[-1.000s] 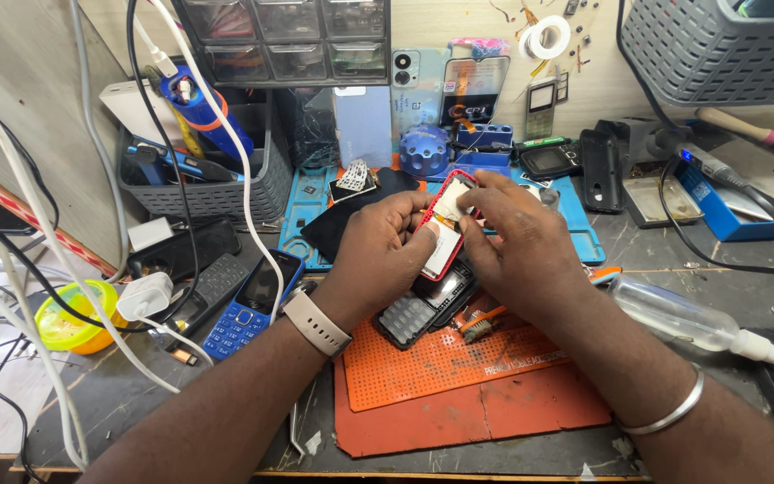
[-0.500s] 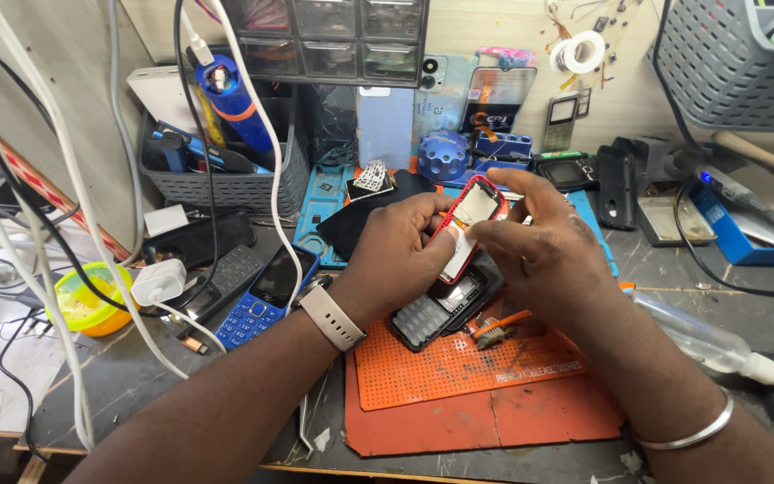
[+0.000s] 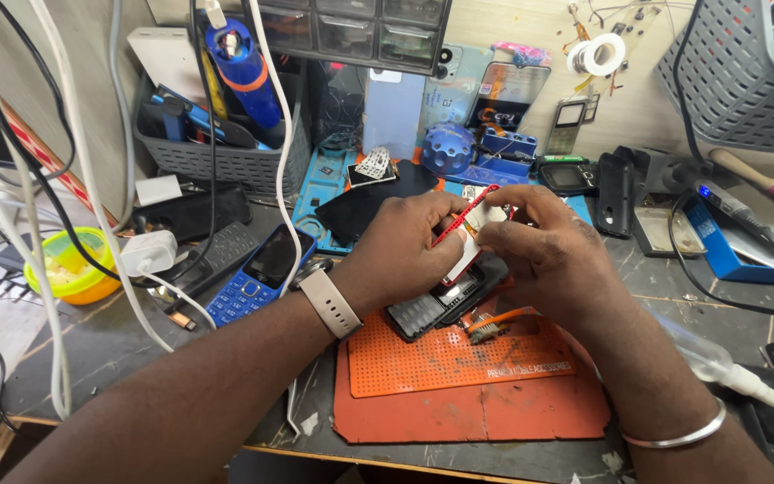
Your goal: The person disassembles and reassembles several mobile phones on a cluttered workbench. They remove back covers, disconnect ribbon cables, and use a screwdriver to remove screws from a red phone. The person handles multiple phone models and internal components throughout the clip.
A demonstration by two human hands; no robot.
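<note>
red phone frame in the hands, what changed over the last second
Little changed. Both hands kept hold of the red phone frame; the left hand and right hand tilted it slightly, so its thin red edge now faces the camera more. The right fingers stayed working at its upper end. The black keypad phone, orange mat and blue keypad phone stayed put.

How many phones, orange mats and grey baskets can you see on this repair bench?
Keypad phones: 4 – blue one, dark one, black one under the hands, red-edged one held by left hand and right hand.
Orange mats: 2.
Grey baskets: 2.
Total: 8
</note>
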